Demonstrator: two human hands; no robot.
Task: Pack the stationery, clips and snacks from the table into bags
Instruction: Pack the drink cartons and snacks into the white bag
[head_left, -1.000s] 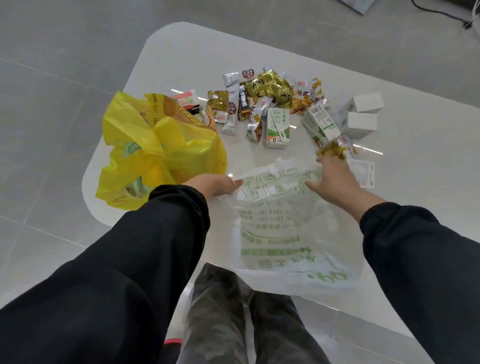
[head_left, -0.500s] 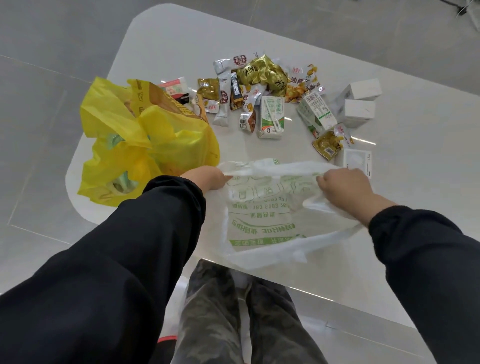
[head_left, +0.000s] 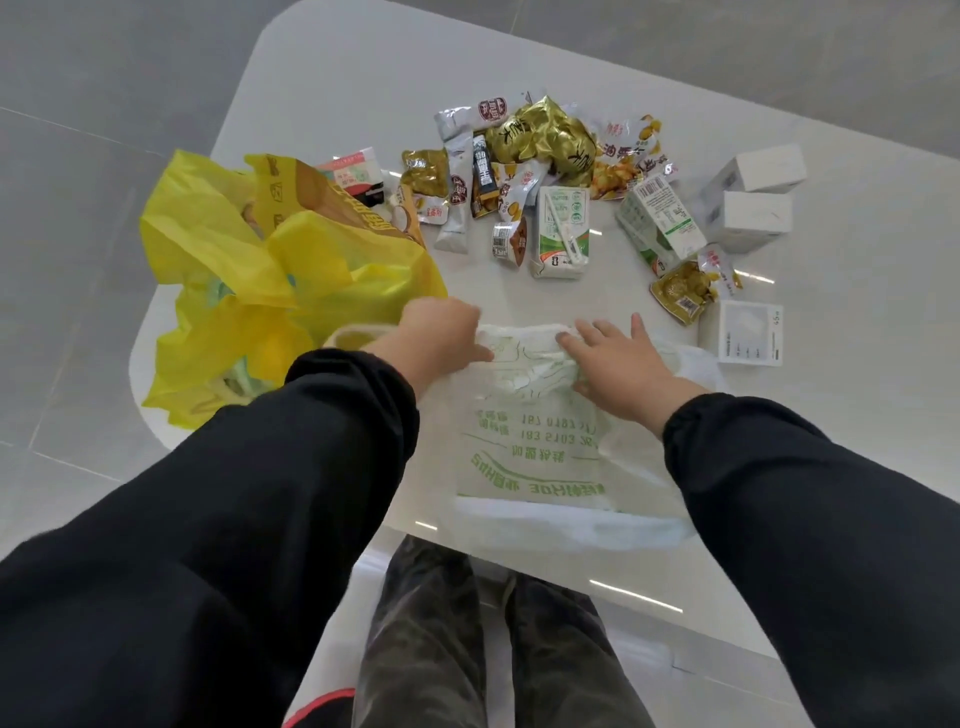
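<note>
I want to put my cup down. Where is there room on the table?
The far table behind the snack pile is bare, and so is the right side past the white boxes. A narrow strip lies between the milk carton and the white bag. The middle is crowded with snacks, and the yellow bag fills the left.

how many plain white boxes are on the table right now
3. Two stacked-looking white boxes at the far right, upper box and lower box; a flatter white box nearer, right of the white bag. Others may hide under snacks.
</note>
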